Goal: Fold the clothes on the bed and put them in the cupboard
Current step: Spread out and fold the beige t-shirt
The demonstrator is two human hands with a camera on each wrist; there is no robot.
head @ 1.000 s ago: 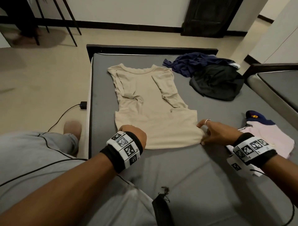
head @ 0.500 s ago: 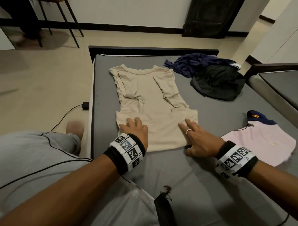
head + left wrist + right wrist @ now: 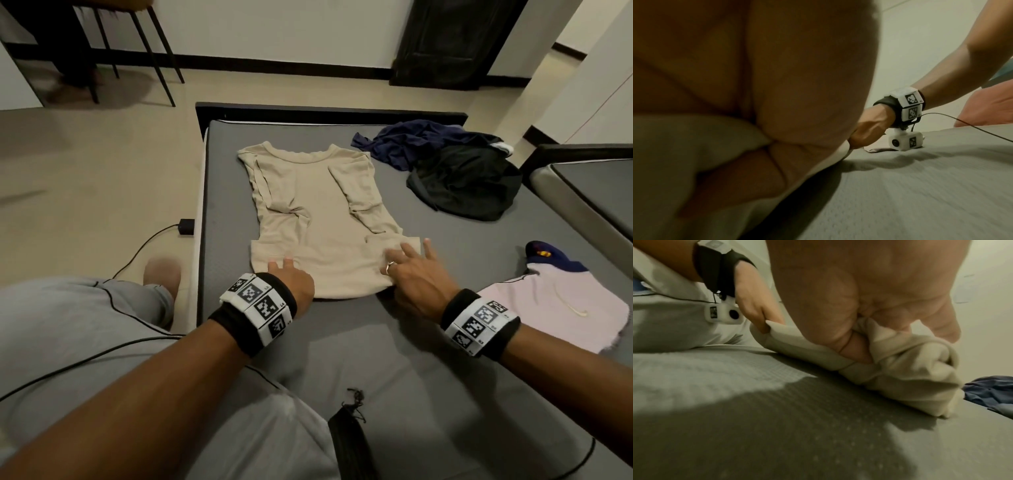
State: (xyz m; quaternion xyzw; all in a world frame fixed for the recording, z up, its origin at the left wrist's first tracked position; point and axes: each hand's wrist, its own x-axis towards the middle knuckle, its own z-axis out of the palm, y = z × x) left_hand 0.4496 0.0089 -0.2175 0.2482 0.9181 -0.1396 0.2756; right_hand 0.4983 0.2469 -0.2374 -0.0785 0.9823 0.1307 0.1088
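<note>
A beige T-shirt [image 3: 318,219] lies flat on the grey bed [image 3: 376,359], neck away from me and sleeves folded inward. My left hand [image 3: 291,274] is at the near left of its hem, fingers on top. My right hand [image 3: 407,270] is at the near right corner, fingers spread over the cloth. In the right wrist view the right hand [image 3: 859,305] has its thumb tucked under the bunched T-shirt [image 3: 910,369], pinching it. There the left hand [image 3: 754,305] also pinches the hem, raised slightly off the bed.
A crumpled dark blue garment [image 3: 411,140] and a black one [image 3: 466,185] lie at the far right of the bed. A pink garment [image 3: 555,308] with a navy piece [image 3: 544,253] sits near right. A second bed [image 3: 589,192] stands to the right; a charger [image 3: 186,226] lies on the floor.
Half a second ago both hands lay flat on the lower shirt. Now the right hand has shifted right to the corner, and both thumbs are under the hem, pinching it.
</note>
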